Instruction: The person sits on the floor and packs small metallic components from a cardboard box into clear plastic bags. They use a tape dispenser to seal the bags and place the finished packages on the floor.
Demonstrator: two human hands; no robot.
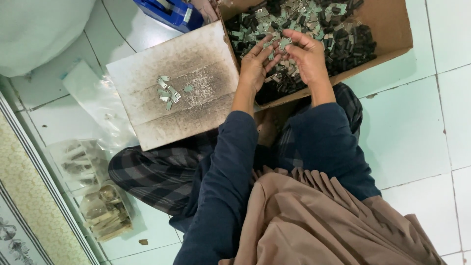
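While the person sits on the floor, left hand (255,64) & right hand (306,51) curl their fingers round small metal bits (282,44) over the cardboard box (387,29), w/ a few sorted bits (168,91) on the flap (147,73) beside it.

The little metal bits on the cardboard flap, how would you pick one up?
Take the lone metal piece lying apart from the small pile on the cardboard flap. It lies flat, so probably pinch its two long edges with fingertips, coming straight down from above. Nothing crowds it there. Both the left hand and the right hand are busy in the box.
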